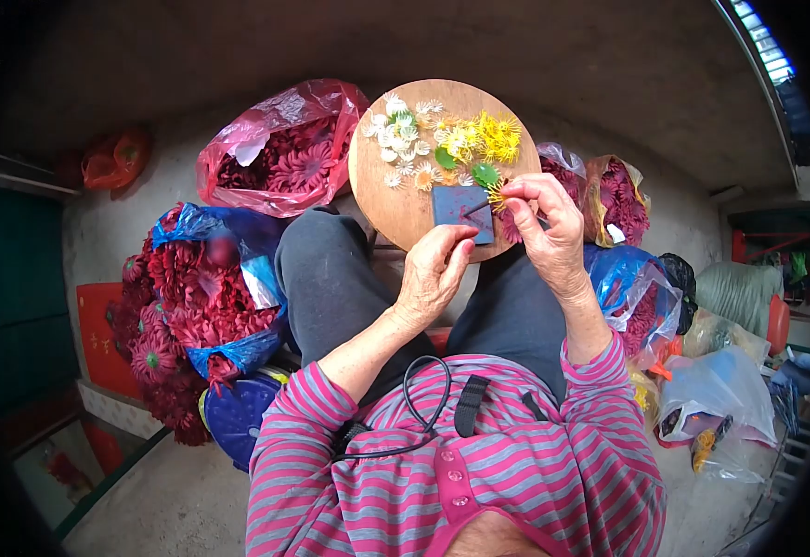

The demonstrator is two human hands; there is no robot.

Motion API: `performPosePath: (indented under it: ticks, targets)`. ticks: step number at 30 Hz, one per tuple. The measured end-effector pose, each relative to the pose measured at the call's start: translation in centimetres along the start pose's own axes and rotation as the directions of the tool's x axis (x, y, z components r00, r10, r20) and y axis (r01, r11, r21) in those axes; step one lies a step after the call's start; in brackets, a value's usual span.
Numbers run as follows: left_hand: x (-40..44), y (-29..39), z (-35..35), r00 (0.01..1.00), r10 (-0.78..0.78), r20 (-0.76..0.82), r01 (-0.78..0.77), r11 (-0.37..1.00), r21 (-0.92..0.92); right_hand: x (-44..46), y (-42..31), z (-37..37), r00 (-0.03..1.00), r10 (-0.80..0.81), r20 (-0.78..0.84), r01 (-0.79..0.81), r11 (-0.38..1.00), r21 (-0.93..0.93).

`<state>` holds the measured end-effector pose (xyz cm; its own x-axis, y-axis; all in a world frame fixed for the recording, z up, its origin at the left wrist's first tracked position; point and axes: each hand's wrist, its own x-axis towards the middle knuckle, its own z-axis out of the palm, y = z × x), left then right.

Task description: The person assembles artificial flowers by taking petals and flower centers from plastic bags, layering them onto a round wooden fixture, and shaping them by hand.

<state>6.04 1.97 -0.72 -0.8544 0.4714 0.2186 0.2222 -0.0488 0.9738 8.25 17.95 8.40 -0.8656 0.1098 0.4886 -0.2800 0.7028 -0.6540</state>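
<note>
My right hand (pixel 549 223) pinches a yellow artificial flower layer (pixel 497 195) between thumb and fingertips, at the right edge of a round wooden board (pixel 382 209). From this flower a thin dark stem (pixel 475 207) slants down toward my left hand (pixel 437 269). The thumb and forefinger of that hand are pressed together over a dark blue square pad (pixel 451 204); what lies between them is too small to make out. Just above the pad is a green leaf piece (pixel 486 175). White flower layers (pixel 400 135) and yellow ones (pixel 498 137) lie farther up the board.
A pink bag (pixel 265 195) of dark red flowers stands behind my left knee. More red flowers (pixel 205 297) spill from a blue bag (pixel 261 246) at left, beside a blue stool (pixel 238 418). Several bags, including a white plastic one (pixel 720 395), crowd the right side.
</note>
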Motion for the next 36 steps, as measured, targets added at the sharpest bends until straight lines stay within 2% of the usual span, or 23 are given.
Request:
performPosePath:
  ticks: [4,9,14,18,19,23,24,28,30,31,33,36]
  targets:
    - [-0.1,0.0,0.0,1.0,0.0,-0.003,0.0,1.0,-0.005,0.0,0.7,0.1,0.999,-0.016,0.032,0.016,1.0,0.008]
    - [-0.1,-0.1,0.1,1.0,0.006,-0.006,-0.006,1.0,0.008,0.4,0.9,-0.1,0.989,-0.105,0.108,0.112,0.992,-0.059]
    - [0.0,0.0,0.0,1.0,0.003,0.0,-0.003,1.0,-0.001,-0.1,1.9,0.8,0.986,-0.005,0.166,0.012,0.999,-0.037]
    - [0.0,-0.3,0.0,1.0,0.023,-0.021,-0.023,1.0,-0.016,0.8,0.3,2.8,0.999,0.023,-0.042,-0.017,0.99,0.139]
    - [-0.1,-0.3,0.1,1.0,0.019,-0.012,-0.019,1.0,-0.019,0.5,0.5,3.2,0.998,0.032,-0.045,-0.025,0.99,0.135]
    - [-0.1,-0.3,-0.1,1.0,-0.018,0.008,0.018,1.0,-0.005,-1.6,2.9,5.7,0.923,0.343,0.176,-0.368,0.92,0.136]
    - [-0.1,-0.4,-0.1,1.0,-0.019,0.018,0.019,1.0,-0.007,-1.8,2.9,6.0,0.921,0.351,0.169,-0.374,0.918,0.133]
    - [-0.1,-0.4,0.0,0.999,-0.032,0.013,0.033,0.999,-0.014,-2.4,2.2,6.2,0.989,0.141,-0.048,-0.142,0.99,-0.018]
    - [0.1,-0.4,0.0,1.0,-0.009,0.028,0.009,1.0,0.003,-3.3,1.6,4.3,0.99,0.092,-0.104,-0.107,0.982,-0.155]
    - [0.2,-0.3,0.0,0.999,0.01,0.03,-0.01,1.0,0.021,-3.8,2.2,3.3,0.99,0.091,-0.108,-0.108,0.982,-0.157]
    - [0.2,-0.3,0.1,0.999,0.04,0.026,-0.041,0.997,0.058,-5.2,4.0,1.5,0.94,0.247,-0.234,-0.318,0.881,-0.351]
    - [-0.1,-0.3,0.5,0.998,0.056,0.02,-0.057,0.995,0.082,-6.8,6.4,1.0,0.943,0.287,-0.168,-0.332,0.838,-0.433]
